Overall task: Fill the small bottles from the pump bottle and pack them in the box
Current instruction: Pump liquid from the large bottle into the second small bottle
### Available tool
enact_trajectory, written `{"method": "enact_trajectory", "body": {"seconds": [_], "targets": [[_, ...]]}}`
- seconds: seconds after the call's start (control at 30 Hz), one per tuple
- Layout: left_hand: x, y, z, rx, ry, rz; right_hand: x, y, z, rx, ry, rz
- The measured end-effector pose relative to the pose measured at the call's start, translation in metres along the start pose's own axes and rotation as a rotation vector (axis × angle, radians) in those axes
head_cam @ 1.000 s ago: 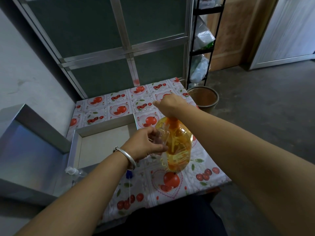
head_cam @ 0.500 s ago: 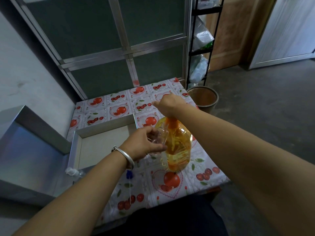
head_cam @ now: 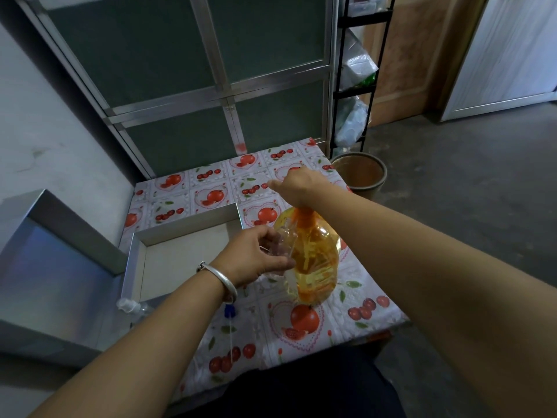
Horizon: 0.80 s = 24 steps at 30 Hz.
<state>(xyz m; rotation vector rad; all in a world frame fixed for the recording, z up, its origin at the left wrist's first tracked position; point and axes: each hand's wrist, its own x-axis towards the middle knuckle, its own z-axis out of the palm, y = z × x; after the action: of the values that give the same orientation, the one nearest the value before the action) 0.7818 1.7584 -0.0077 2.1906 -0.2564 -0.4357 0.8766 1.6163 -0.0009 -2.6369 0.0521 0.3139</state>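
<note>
— What did the containers hold?
— The pump bottle stood upright on the fruit-print tablecloth, holding orange-yellow liquid. The open box just left of it showed a bare pale floor; I couldn't tell whether the small clear bottle had anything in it.
— And the hands?
— The left hand curled round the small clear bottle, touching the pump bottle's shoulder. The right hand was closed over the orange pump top.
</note>
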Motion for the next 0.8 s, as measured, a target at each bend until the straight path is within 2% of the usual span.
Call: {"method": "enact_trajectory", "body": {"seconds": [0.1, 0.3, 0.47, 0.7, 0.8], "targets": [[-0.0013, 0.0011, -0.0006, -0.02, -0.003, -0.008, 0.0005, -0.0023, -0.003, 0.04, -0.031, 0.004], [0.0003, 0.0004, 0.0005, -0.014, -0.002, -0.002, -0.0027, -0.0022, 0.0013, -0.01, 0.07, 0.013], [-0.001, 0.0001, -0.0007, -0.005, -0.001, 0.0, 0.0012, -0.003, -0.001, 0.017, -0.043, 0.019], [0.0002, 0.0013, 0.0008, -0.014, -0.011, 0.007, -0.0035, -0.0032, -0.0002, -0.024, 0.06, 0.014], [0.0002, 0.0015, 0.0011, -0.03, -0.011, -0.004, -0.001, -0.0016, -0.0008, -0.003, -0.009, 0.009]]}}
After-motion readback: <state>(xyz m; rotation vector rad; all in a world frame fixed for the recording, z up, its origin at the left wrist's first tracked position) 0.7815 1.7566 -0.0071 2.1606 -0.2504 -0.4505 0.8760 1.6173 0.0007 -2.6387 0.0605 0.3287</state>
